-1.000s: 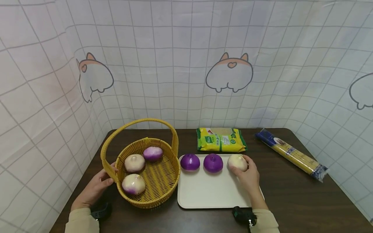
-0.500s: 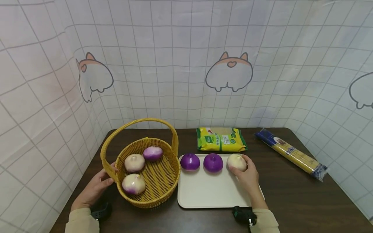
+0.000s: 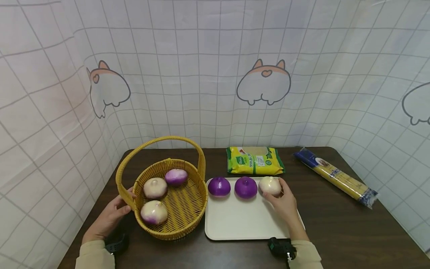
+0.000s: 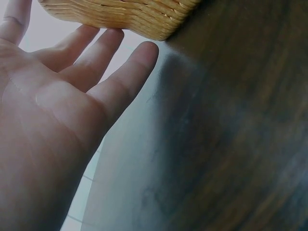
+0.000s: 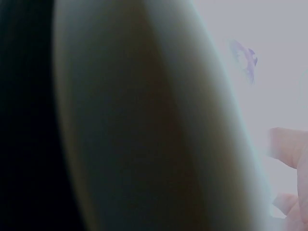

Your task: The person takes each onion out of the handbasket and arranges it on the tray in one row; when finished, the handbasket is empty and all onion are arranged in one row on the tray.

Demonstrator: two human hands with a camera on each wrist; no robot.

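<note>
On the white tray (image 3: 242, 224), my right hand (image 3: 285, 203) holds a white onion (image 3: 270, 185) between thumb and fingers. Two glossy purple onions (image 3: 246, 188) lie in a row to its left. The yellow wicker basket (image 3: 174, 235) stands left of the tray, with a purple-and-white onion (image 3: 176, 176) and two pale onions (image 3: 154, 212) inside. My left hand (image 3: 109, 216) is at the basket's left side, by the handle's base. In the left wrist view its fairly straight fingers (image 4: 130, 77) touch the wicker with their tips. A blurred shape covers most of the right wrist view.
Behind the tray lies a yellow-green food packet (image 3: 255, 161). A long blue-and-yellow pasta packet (image 3: 336, 177) rests at an angle on the right of the dark table (image 3: 352, 239). The basket's tall handle (image 3: 161, 140) arches over it. A grid-patterned cloth (image 3: 188, 93) hangs behind.
My right hand has shifted the white onion slightly left on the tray, nearer the purple onions. My left hand and the basket have stayed put.
</note>
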